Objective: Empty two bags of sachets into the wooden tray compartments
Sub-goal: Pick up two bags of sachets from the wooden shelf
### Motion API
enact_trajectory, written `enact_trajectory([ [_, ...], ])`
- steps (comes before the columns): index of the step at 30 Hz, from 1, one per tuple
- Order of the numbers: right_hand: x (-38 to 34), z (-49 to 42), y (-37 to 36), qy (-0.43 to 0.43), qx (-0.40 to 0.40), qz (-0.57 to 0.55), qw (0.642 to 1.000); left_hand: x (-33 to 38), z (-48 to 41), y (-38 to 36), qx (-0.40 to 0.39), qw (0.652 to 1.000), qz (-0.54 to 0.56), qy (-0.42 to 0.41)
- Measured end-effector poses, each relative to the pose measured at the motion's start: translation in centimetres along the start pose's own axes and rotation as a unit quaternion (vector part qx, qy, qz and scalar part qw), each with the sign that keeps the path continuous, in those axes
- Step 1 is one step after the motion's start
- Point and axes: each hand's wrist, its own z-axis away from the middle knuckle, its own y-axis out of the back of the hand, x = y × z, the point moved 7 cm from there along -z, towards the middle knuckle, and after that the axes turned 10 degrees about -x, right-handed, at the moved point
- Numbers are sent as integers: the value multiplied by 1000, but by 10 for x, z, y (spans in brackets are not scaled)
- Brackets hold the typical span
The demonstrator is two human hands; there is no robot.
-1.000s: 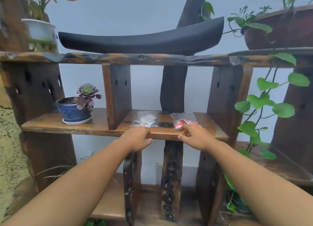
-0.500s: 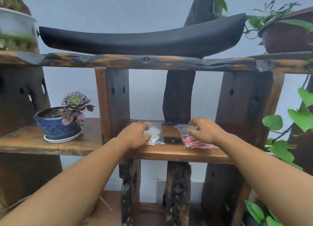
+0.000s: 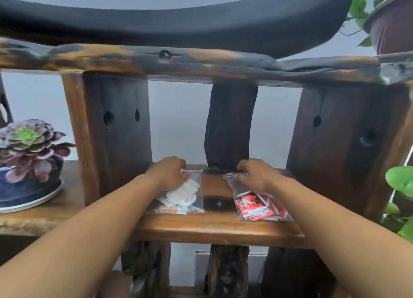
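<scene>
**Two bags, two hands, no tray yet**

Two clear bags lie flat on a wooden shelf (image 3: 212, 227). The white bag (image 3: 185, 195) is on the left and holds pale sachets. The red bag (image 3: 257, 205) is on the right and holds red and white sachets. The two bags are near each other but do not touch.

The left hand (image 3: 168, 171) rests on the top of the white bag, with its fingers curled down onto the plastic. The right hand (image 3: 257, 174) does the same at the top edge of the red bag, where the seal is. Both hands look closed on their bags, but the bags are not off the shelf yet.

This looks like the very first step: picking the bags up. Nothing has been poured. Next, the person likely needs to lift both bags, find the tray, and open the seals. No tray can be seen here, so it must be somewhere else. The plastic is thin and slippery, so a firm pinch will help.

The shelf is dark, rough old wood with thick posts. A purple and green plant (image 3: 29, 145) sits in a blue pot (image 3: 26, 190) to the left. Green leaves (image 3: 400, 181) hang on the right. A long black shape (image 3: 178, 23) lies on the shelf above. The wall behind is pale.
</scene>
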Motion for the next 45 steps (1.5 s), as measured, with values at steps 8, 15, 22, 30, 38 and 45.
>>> enact_trajectory([
  [8, 17, -42, -17, -22, -13, -49, 998, -5, -36, -9, 1, 1000, 19, 5],
  [15, 19, -45, -21, -17, -11, -32, 999, -6, -44, -12, 4, 1000, 27, 13],
  [22, 17, -32, -10, 1, 33, -27, 999, 7, -35, -8, -21, 1000, 11, 12],
  [30, -6, 1, 17, 37, 70, -7, 997, 11, -5, 5, -73, 997, 9, 25],
  [38, -39, 45, 46, 67, 122, 94, 986, 37, 40, 51, 42, 997, 14, -63],
  [45, -63, 92, 72, 68, 180, 185, 964, 65, 93, 76, 91, 988, -12, -122],
])
